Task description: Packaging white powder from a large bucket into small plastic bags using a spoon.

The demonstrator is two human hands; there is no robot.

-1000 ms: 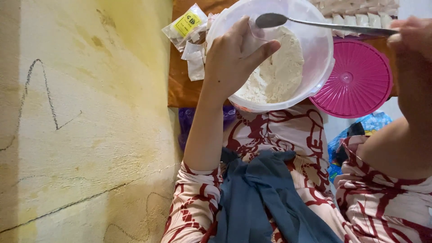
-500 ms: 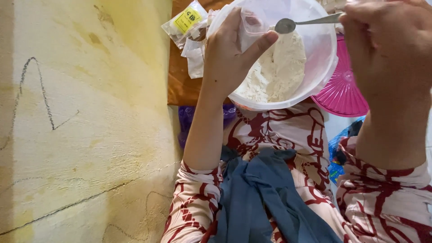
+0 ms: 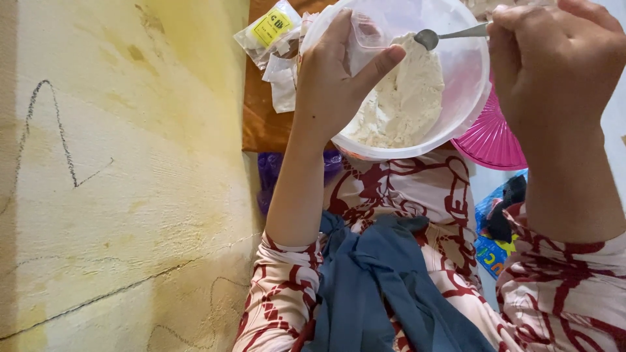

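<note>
The left hand (image 3: 332, 78) grips the left rim of a round translucent white plastic bowl (image 3: 469, 72), fingers curled over the outer wall and the thumb (image 3: 381, 62) hooked over the edge into the inside, so the hand is closed firmly around the rim. The bowl is held above the person's lap and is tipped toward the camera, showing a heaped mound of off-white flour (image 3: 401, 98) that fills its lower half. The right hand (image 3: 554, 65) is closed in a fist around the handle of a small metal spoon (image 3: 443, 36), whose handle runs out leftward from the fingers. The spoon's bowl hangs over the far upper edge of the flour mound; whether it touches the flour cannot be told. Just right of the bowl and partly hidden behind it and the right wrist lies a round magenta plastic lid (image 3: 489, 140) with ribbed lines. At the far left of the bowl, on a brown cloth (image 3: 261, 117), lie a small clear packet with a yellow label (image 3: 267, 29) and some crumpled white wrappers (image 3: 283, 75). A yellowish plastered wall (image 3: 124, 176) with pencil scribbles fills the left side. Near the camera, the lap is covered by a white and dark red patterned garment (image 3: 417, 195) with a blue cloth (image 3: 378, 287) over it.
</note>
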